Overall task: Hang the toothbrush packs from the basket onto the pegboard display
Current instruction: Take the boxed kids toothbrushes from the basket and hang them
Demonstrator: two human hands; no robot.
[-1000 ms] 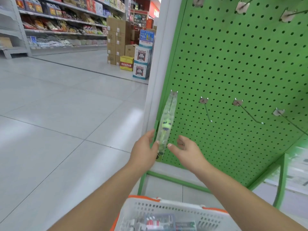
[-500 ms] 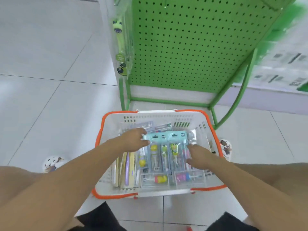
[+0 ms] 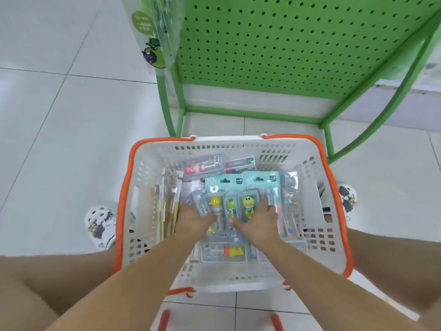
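Both hands moved closer together over the toothbrush packs (image 3: pixel 229 204) in the basket (image 3: pixel 124 187), the left hand (image 3: pixel 194 217) and right hand (image 3: pixel 259 219) resting flat with fingers spread, gripping nothing; one pack should be pinched by its hanger hole for the pegboard (image 3: pixel 286 44).

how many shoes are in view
2. One shoe is on the floor left of the basket; the other is right of it, partly hidden by the basket.

Your white tiled floor (image 3: pixel 59 144) carries the orange-rimmed basket (image 3: pixel 334 204) directly in front of you, the green pegboard stand (image 3: pixel 253 114) touching down just beyond it, and your patterned shoes (image 3: pixel 101 225) flanking the basket.
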